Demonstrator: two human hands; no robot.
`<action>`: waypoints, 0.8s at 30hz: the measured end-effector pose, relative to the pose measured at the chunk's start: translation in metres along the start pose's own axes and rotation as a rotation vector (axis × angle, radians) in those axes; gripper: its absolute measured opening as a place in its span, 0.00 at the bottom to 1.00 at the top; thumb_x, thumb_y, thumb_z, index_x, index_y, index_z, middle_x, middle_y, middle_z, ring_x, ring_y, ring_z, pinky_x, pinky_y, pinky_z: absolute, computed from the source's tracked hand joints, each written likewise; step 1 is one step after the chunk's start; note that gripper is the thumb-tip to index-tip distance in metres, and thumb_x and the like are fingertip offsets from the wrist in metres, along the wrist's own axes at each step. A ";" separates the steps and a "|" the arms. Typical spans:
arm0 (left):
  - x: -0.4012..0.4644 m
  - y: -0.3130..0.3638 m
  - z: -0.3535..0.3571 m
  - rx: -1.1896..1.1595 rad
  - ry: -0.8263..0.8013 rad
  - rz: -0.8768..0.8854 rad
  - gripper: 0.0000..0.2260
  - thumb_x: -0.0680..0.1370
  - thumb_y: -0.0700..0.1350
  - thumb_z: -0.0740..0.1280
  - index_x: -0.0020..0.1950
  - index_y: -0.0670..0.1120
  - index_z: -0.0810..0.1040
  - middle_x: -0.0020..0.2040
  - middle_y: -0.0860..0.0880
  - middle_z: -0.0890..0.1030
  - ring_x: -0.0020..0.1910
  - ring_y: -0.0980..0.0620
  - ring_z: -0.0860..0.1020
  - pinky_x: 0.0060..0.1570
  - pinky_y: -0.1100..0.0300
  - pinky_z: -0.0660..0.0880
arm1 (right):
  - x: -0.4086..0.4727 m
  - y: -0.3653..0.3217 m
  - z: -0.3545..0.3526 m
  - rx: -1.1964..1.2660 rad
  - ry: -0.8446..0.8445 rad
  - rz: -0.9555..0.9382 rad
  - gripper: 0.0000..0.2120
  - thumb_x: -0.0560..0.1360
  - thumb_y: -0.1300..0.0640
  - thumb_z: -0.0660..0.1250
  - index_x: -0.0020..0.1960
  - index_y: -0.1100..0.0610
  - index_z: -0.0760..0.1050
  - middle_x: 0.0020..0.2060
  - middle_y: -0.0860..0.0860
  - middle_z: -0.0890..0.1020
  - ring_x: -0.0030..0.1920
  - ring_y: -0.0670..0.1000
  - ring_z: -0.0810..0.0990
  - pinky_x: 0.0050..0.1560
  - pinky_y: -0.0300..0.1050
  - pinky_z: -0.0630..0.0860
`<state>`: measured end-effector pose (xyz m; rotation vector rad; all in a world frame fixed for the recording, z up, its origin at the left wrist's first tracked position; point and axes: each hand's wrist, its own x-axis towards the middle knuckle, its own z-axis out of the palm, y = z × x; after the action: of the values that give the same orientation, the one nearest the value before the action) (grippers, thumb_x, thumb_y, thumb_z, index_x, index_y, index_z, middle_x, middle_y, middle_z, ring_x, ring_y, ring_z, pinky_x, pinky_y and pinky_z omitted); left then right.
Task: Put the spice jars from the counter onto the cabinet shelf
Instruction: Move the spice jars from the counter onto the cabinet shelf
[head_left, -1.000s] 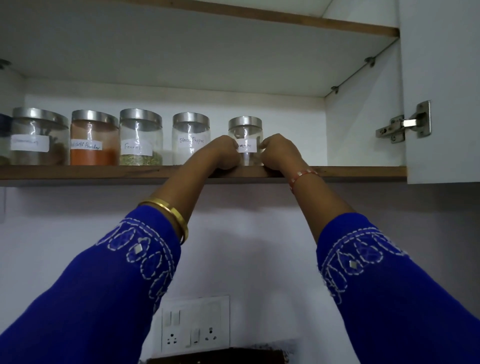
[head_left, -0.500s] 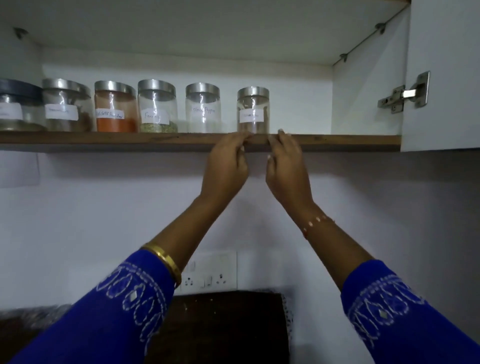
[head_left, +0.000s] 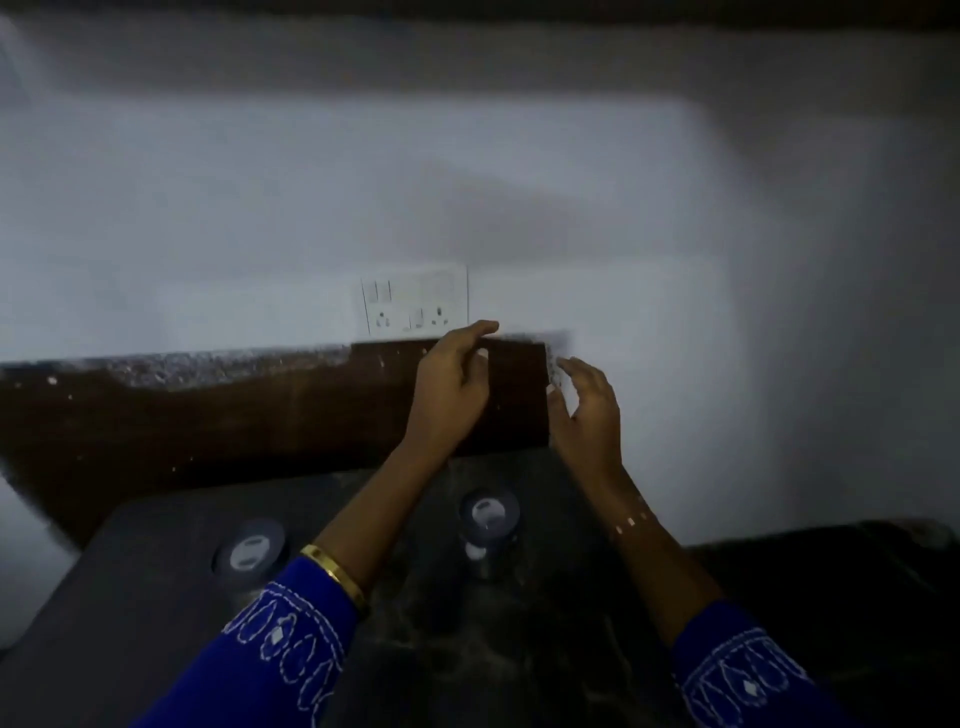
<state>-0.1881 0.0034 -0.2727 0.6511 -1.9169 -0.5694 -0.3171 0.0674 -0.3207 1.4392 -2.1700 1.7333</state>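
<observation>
Two spice jars with metal lids stand on the dark counter (head_left: 156, 597): one jar (head_left: 487, 530) sits between my forearms, the other jar (head_left: 250, 557) stands at the left, partly behind my left sleeve. My left hand (head_left: 451, 382) and my right hand (head_left: 587, 410) hover in the air above the counter, fingers apart, holding nothing. Both hands are well above and behind the middle jar. The cabinet shelf is out of view. The picture is dim and blurred.
A white wall fills the upper half, with a switch and socket plate (head_left: 415, 301) just above my left hand. A dark brown backsplash (head_left: 208, 410) runs along the counter's back. The underside of the cabinet shows as a dark strip (head_left: 519, 13) at the top edge.
My hands let go of the jar on the shelf and came down. The view swung from the shelf down to the counter, where two jars now show.
</observation>
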 end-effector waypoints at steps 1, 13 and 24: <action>-0.012 -0.006 0.004 -0.019 -0.018 -0.043 0.15 0.78 0.35 0.59 0.64 0.40 0.74 0.61 0.42 0.78 0.57 0.53 0.77 0.59 0.65 0.72 | -0.010 0.008 0.001 -0.001 -0.023 0.042 0.18 0.77 0.60 0.63 0.67 0.60 0.71 0.66 0.56 0.74 0.67 0.54 0.70 0.67 0.45 0.67; -0.119 -0.076 0.029 -0.157 -0.183 -0.739 0.16 0.78 0.35 0.60 0.65 0.40 0.73 0.63 0.42 0.77 0.62 0.47 0.76 0.64 0.53 0.72 | -0.071 0.070 0.061 -0.246 -0.699 0.340 0.37 0.72 0.54 0.70 0.75 0.54 0.55 0.75 0.57 0.54 0.74 0.58 0.58 0.73 0.52 0.61; -0.154 -0.108 0.012 -0.123 -0.223 -0.979 0.17 0.78 0.37 0.60 0.67 0.41 0.70 0.67 0.43 0.74 0.66 0.47 0.72 0.67 0.51 0.69 | -0.094 0.097 0.088 -0.180 -0.620 0.315 0.24 0.73 0.59 0.69 0.68 0.58 0.70 0.74 0.58 0.57 0.73 0.56 0.60 0.74 0.51 0.61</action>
<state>-0.1226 0.0257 -0.4483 1.4978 -1.6441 -1.3951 -0.2809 0.0552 -0.4773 1.8496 -2.9018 1.2010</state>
